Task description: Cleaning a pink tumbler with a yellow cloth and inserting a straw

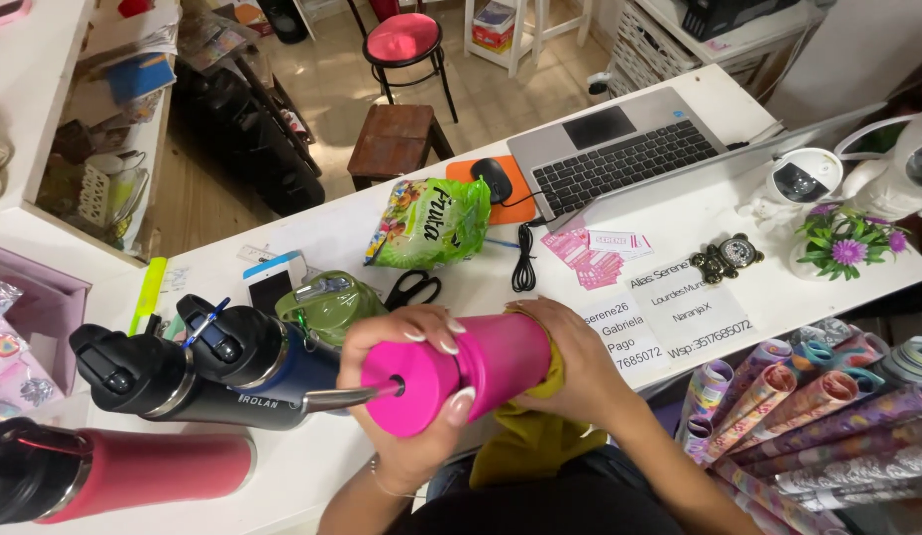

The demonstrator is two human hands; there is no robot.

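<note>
The pink bottle (466, 369) lies on its side between my two hands, just above my lap and at the near edge of the white table (699, 213). Its long axis runs left to right and tilts a little, with the pink lid (409, 388) end pointing to my left and toward me. My left hand (407, 372) is closed around that lid end, fingers curled over the top and thumb below. My right hand (572, 369) grips the body at the far end, with a yellow-green cloth (536, 436) bunched between palm and bottle. Both hands touch it, so neither is nearer. Just beyond the lid, to my left, a navy bottle (268, 359) and a black bottle (174, 388) lie on the table, with a red bottle (134, 468) nearer me.
</note>
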